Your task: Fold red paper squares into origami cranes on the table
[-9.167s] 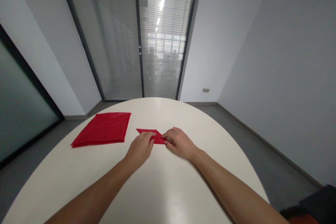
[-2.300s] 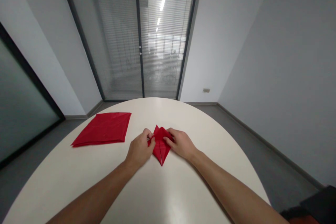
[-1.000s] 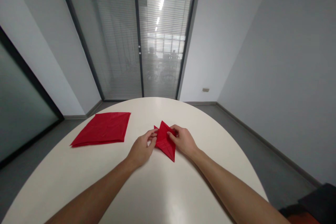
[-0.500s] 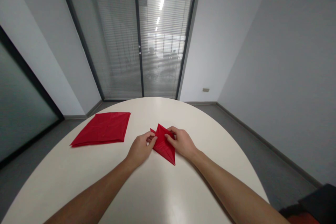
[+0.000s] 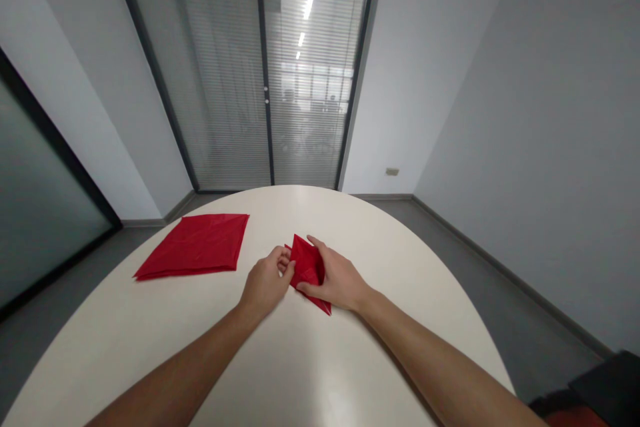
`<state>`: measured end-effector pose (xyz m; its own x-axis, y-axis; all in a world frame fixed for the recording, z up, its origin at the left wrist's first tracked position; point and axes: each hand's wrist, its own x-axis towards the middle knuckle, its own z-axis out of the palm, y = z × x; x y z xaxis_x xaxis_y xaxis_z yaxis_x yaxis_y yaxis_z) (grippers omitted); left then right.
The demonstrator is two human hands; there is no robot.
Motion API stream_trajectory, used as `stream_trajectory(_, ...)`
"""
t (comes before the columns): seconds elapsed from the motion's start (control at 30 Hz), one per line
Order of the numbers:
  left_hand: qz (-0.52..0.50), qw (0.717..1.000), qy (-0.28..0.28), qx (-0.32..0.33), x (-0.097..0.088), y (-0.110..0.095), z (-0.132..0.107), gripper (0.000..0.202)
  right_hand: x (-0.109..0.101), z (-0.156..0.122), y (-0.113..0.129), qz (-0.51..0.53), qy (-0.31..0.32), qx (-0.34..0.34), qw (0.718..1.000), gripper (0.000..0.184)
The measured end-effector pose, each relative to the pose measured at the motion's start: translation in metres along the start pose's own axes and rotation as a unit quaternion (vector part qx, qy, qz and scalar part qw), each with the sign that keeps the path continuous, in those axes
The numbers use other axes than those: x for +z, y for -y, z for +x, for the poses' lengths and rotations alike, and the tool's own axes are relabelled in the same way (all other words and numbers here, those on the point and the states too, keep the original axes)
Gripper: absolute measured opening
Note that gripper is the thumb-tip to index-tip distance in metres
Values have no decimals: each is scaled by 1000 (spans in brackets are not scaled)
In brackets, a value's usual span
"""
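A small folded red paper piece (image 5: 306,268) lies on the white round table (image 5: 300,373) between both hands. My left hand (image 5: 263,282) curls at its left edge, fingertips pinching the paper. My right hand (image 5: 334,276) rests on its right side, thumb pressed along the lower edge and index finger stretched toward the top point. The paper's lower tip pokes out under my right thumb. A stack of flat red paper sheets (image 5: 197,245) sits to the left, apart from my hands.
The table's curved edge runs close on the right, with grey floor beyond. Glass doors with blinds (image 5: 265,67) stand behind the table. A dark object (image 5: 595,390) with red on it shows at the lower right corner.
Since the flat strip long ago, the paper has been folded into a pointed shape. In the last second my right hand slid over it, thumb pressing down, and the left fingers closed on its left edge.
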<state>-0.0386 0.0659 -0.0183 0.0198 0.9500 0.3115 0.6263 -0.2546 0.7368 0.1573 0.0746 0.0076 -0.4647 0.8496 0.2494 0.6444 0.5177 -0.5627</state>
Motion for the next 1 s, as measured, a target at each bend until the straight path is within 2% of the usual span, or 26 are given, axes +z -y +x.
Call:
stream_trajectory(0.23, 54, 998, -7, -21, 0, 1, -1, 24, 2, 1, -6, -16, 16, 12, 1000, 99)
stream_trajectory(0.4, 81, 996, -20, 9, 1, 1, -3, 37, 1, 1, -5, -14, 10, 12, 1000, 95)
stream_trajectory(0.6, 92, 995, -8, 37, 1, 0, -4, 47, -1, 1, -3, 2, -11, 28, 1000, 78)
stream_trajectory(0.8, 42, 998, 6, 53, 2, 2, -3, 44, -2, 3, -5, 41, -21, 45, 998, 36)
stream_trajectory(0.9, 25, 999, 7, 38, 2, 4, -4, 41, -2, 5, -11, 82, -16, 46, 995, 32)
stream_trajectory(1.0, 22, 999, 6, 30, 3, 5, -4, 39, -2, 5, -15, 100, -13, 35, 994, 37)
